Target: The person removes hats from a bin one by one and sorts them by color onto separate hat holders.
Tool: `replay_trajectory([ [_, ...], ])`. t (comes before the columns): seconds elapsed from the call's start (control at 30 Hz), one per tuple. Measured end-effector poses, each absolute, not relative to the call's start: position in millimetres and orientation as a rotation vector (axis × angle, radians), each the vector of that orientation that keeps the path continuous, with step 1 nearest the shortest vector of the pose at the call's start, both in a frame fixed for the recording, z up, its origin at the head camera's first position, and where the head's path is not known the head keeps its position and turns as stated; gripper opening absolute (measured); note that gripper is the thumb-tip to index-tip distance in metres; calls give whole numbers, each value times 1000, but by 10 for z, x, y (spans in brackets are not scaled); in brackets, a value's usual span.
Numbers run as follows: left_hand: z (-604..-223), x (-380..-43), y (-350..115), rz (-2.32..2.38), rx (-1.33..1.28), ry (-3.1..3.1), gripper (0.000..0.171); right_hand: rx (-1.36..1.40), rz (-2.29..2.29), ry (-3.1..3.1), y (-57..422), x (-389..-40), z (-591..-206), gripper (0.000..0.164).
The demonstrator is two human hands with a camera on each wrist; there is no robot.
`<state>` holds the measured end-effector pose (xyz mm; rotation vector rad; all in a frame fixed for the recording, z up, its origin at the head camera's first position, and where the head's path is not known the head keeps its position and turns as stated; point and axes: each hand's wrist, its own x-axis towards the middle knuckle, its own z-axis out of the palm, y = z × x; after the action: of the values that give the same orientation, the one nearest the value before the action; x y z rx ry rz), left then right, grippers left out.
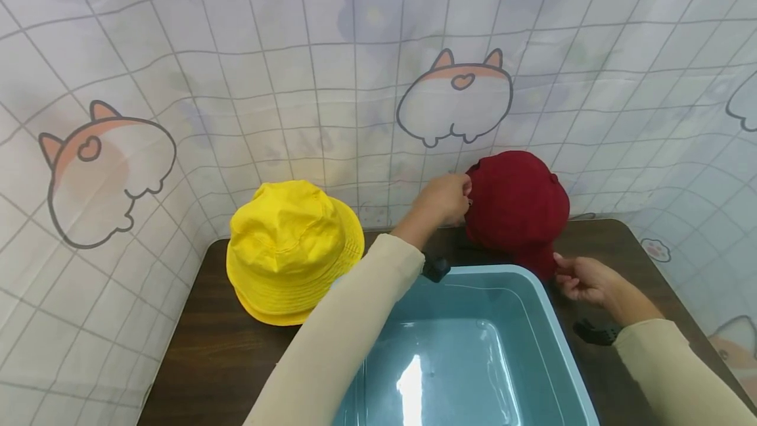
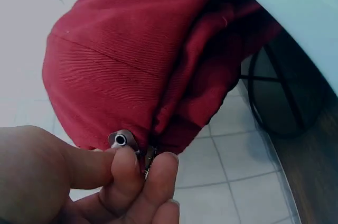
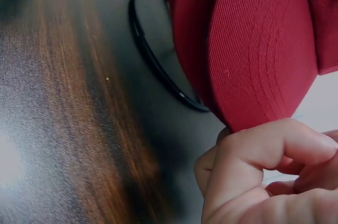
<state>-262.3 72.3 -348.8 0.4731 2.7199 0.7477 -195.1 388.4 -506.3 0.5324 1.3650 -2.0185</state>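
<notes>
A dark red baseball cap (image 1: 520, 199) is held at the back right of the table, crown up. My left hand (image 1: 445, 199) pinches its back edge; in the left wrist view the thumb and fingers sit at a small metal buckle (image 2: 121, 139). With thumb and fingers, my right hand (image 1: 585, 280) grips the edge of the cap's brim (image 3: 253, 76). Under the cap, part of a thin black ring (image 3: 158, 71) shows in the right wrist view; what it belongs to is hidden.
A yellow bucket hat (image 1: 284, 232) stands at the table's back left. The light blue plastic tub (image 1: 535, 294) occupies the front middle, partly behind my left sleeve. Behind the dark wooden table (image 1: 219, 347) hangs a white checked curtain (image 1: 331, 71) with cartoon drawings.
</notes>
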Motion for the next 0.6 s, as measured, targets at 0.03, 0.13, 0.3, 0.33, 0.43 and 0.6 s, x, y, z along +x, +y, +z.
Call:
replay_trajectory([
  [0.03,-3496,-2625,727,723,462,2741,10,545,-2025,1358,3876,-1950,-5080,30],
  [0.13,-3518,-2629,729,684,416,2777,18,571,-2043,1329,3834,-1960,-5121,27],
  [0.3,-3528,-2640,740,643,392,2810,23,607,-2033,1365,3809,-1966,-5132,25],
  [0.33,-3520,-2638,742,641,396,2811,21,607,-2024,1394,3822,-1958,-5125,25],
  [0.43,-3464,-2605,735,644,411,2811,9,597,-1962,1532,3884,-1933,-5088,26],
  [0.6,-3158,-2460,616,603,473,2836,30,568,-1714,1925,3998,-1900,-4945,50],
])
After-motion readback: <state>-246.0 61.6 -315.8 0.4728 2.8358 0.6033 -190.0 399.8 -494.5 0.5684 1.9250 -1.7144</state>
